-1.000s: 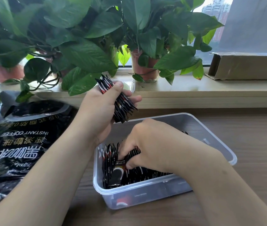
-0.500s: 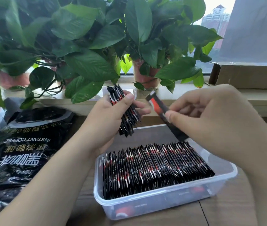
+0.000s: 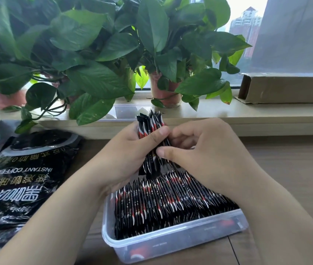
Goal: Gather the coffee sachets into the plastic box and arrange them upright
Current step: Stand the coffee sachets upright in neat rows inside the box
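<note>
Left hand (image 3: 130,155) grasps a sachet bundle (image 3: 151,127), held upright over the far left of the box (image 3: 171,245). Right hand (image 3: 207,150) meets it from the right, thumb and fingers pinching the bundle's lower part. Beneath, we note sachets (image 3: 163,199) standing on edge in a packed row inside the box, on the desk (image 3: 295,169). Left: black coffee bag (image 3: 23,180), lying flat. Far: plants (image 3: 98,54) on the sill (image 3: 257,113).
</note>
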Demonstrator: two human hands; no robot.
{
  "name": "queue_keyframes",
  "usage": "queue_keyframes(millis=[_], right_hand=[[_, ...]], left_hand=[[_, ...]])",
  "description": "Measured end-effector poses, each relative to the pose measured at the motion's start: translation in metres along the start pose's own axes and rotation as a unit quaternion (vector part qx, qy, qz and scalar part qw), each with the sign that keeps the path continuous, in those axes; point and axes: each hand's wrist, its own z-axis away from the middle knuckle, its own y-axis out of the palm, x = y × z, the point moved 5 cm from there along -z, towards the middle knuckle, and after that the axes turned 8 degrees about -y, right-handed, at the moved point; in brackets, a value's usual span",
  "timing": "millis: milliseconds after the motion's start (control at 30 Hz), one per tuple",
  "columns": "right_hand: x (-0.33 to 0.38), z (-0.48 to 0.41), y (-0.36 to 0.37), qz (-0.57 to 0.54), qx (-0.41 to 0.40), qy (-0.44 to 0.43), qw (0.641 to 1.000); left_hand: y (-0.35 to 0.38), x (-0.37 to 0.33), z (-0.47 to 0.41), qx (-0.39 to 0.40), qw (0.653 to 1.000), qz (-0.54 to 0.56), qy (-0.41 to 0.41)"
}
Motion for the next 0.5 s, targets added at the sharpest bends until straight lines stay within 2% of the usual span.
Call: queue_keyframes(millis=[133,333,500], right_hand=[[-0.0079,0.0023,-0.0053,-0.068,0.032,0.042,0.996],[-0.003,0.0013,0.001,0.028,0.001,0.014,1.0],[-0.0056,0.0007,-0.0013,0.003,-0.005,0.032,0.999]], left_hand=[[0.0003,0.0001,0.0016,0.015,1.0,-0.017,0.002],[0.0001,0.0004,0.0008,-0.005,0.997,-0.081,0.021],[0.0007,0.0012,0.0009,-0.006,0.998,-0.063,0.007]])
